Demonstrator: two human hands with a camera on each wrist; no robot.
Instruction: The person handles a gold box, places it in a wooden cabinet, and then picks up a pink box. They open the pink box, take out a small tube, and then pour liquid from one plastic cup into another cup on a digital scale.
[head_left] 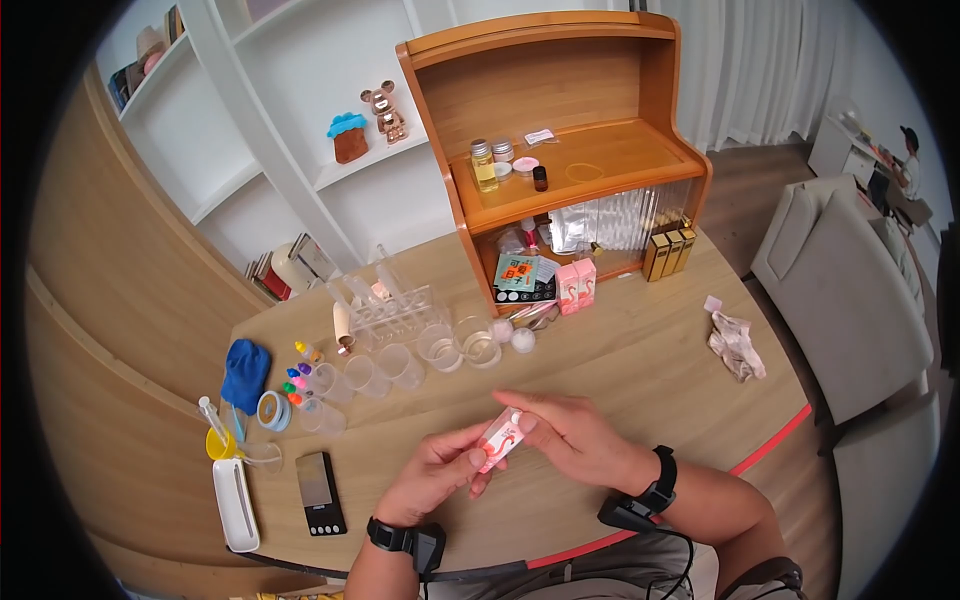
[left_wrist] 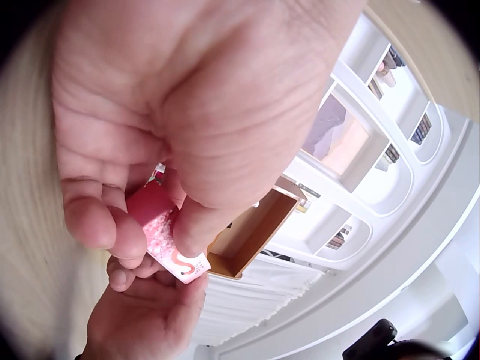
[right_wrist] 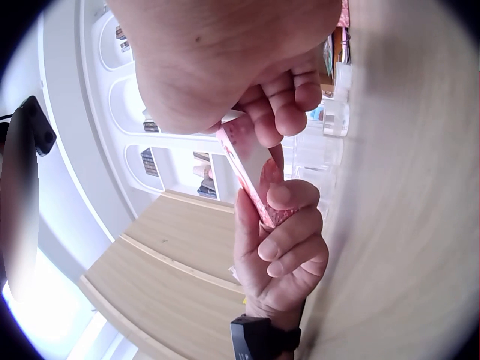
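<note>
A small pink-and-white box with a flamingo picture is held tilted over the near part of the table. My left hand grips its lower end, thumb on the printed face. At the upper end, my right hand pinches the box between thumb and fingers. In the left wrist view, the flamingo shows on the end of the box close to the right hand. The right wrist view shows the left fingers curled round the far end of the box.
Two similar pink boxes stand before the wooden cabinet. Clear cups and a test tube rack are behind my hands. A black scale and white tray lie left; a crumpled wrapper lies right.
</note>
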